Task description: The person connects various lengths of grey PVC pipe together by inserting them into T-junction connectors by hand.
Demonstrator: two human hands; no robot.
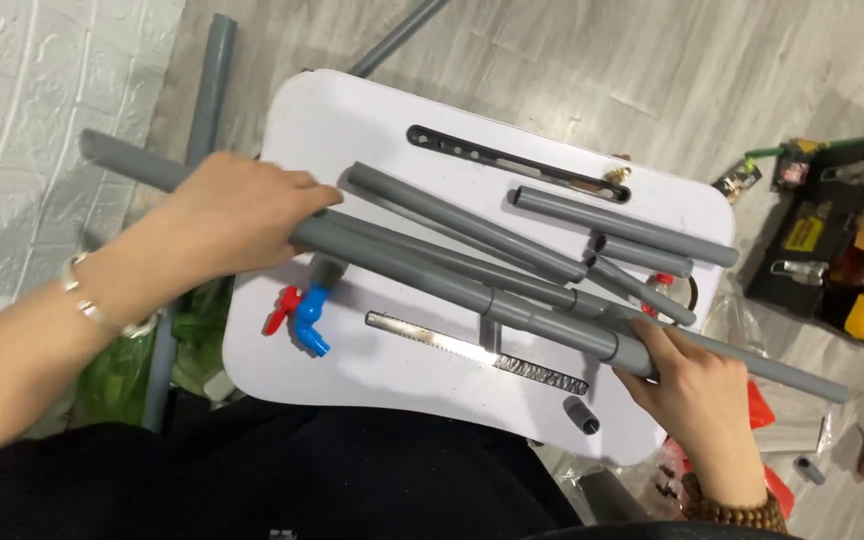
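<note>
Both hands grip one long, smooth grey plastic pipe lying aslant across the glossy white tray table: the left hand curls closed over its upper stretch, the right hand wraps a coupling. A toothed metal saw blade lies just below.

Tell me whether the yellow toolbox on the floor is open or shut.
Open. The toolbox shows its black inside, with metal tools lying in it; its yellow part sits to one side.
</note>
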